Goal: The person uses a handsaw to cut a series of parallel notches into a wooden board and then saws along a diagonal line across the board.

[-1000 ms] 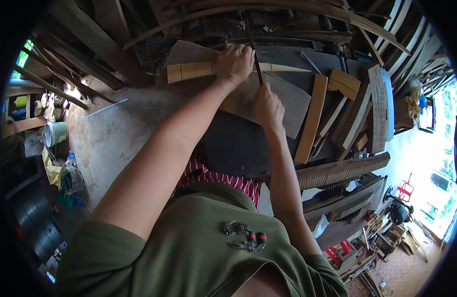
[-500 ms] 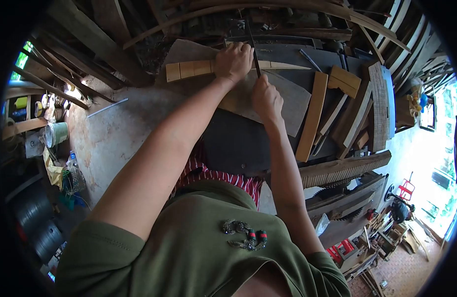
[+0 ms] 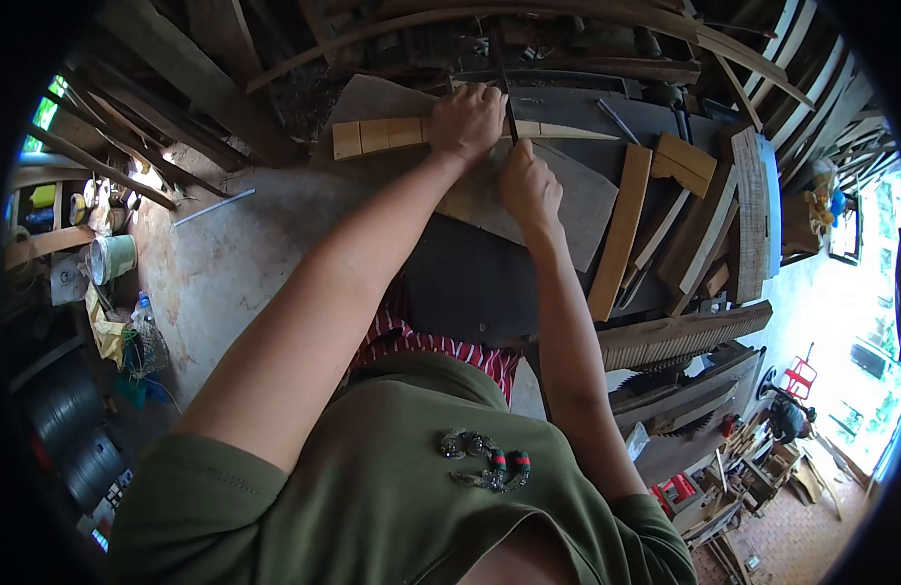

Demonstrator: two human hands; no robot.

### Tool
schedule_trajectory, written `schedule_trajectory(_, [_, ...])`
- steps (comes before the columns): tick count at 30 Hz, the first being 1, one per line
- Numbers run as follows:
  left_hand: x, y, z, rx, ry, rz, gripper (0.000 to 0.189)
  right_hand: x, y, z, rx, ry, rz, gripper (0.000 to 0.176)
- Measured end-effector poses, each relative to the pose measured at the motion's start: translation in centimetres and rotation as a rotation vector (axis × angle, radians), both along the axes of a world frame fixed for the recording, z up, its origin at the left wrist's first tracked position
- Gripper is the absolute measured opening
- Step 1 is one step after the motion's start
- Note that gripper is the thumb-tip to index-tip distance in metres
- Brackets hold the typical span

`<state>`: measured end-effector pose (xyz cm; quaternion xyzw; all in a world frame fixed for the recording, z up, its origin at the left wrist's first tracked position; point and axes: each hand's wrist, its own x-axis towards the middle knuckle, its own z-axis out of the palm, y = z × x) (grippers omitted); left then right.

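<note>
Nearest in, the right hand (image 3: 531, 185) is closed, fingers wrapped round the near end of a long, thin, dark tool (image 3: 511, 117), no opening showing in that grip. The tool runs away from it at roughly 12 o'clock, leaning a touch towards 11, its far end lost among dark timber.

Just beyond the right hand lies the pale wooden strip (image 3: 407, 133), long axis from 9 to 3 o'clock, narrowing towards 3. So tool and strip cross almost square, and that crossing is the key relation here. The left hand (image 3: 467, 122) is nearer the strip, right over it, just beside the tool on its 9 o'clock side. Its fingers are bent down; how tightly they clasp the wood, I can't tell.

Under them, a flat board (image 3: 577, 200) lies skewed on the dark counter (image 3: 460, 283). A brown plank (image 3: 621, 234) sits at the right hand's 4 o'clock, and a curved timber (image 3: 568, 10) arches at the far side.
</note>
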<state>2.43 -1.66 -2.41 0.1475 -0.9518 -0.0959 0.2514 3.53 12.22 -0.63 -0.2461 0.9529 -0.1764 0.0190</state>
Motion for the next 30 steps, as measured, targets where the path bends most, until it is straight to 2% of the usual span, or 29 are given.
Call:
schedule_trajectory(6, [0.2,-0.1,0.1,0.003,0.017,-0.009,0.024,4.7,3.5,2.8,0.128,-0.271,-0.062,0.012])
schedule_trajectory(9, [0.1,0.3,0.2,0.008,0.002,-0.019,0.024,2.7,2.4,2.0,0.093,-0.229,-0.063,0.012])
schedule_trajectory(11, [0.0,0.1,0.0,0.002,-0.002,-0.001,0.024,0.8,0.7,0.8,0.037,-0.106,-0.026,0.011])
schedule_trajectory(14, [0.0,0.3,-0.1,0.016,0.000,0.000,0.024,1.1,0.7,0.8,0.015,-0.070,-0.018,0.011])
schedule_trajectory(17, [0.0,0.1,0.2,0.015,-0.002,0.003,0.025,4.1,3.2,3.0,0.091,-0.222,-0.048,0.012])
schedule_trajectory(20, [0.4,0.0,0.3,0.010,-0.016,-0.001,0.025,5.1,3.8,3.0,0.136,-0.263,-0.076,0.012])
schedule_trajectory(26, [0.1,0.0,0.0,0.000,-0.012,-0.011,0.026,0.4,0.1,0.1,0.011,-0.051,-0.021,0.012])
schedule_trajectory(30, [-0.1,0.0,0.1,0.016,0.005,-0.001,0.026,3.4,2.4,2.0,0.090,-0.133,-0.035,0.012])
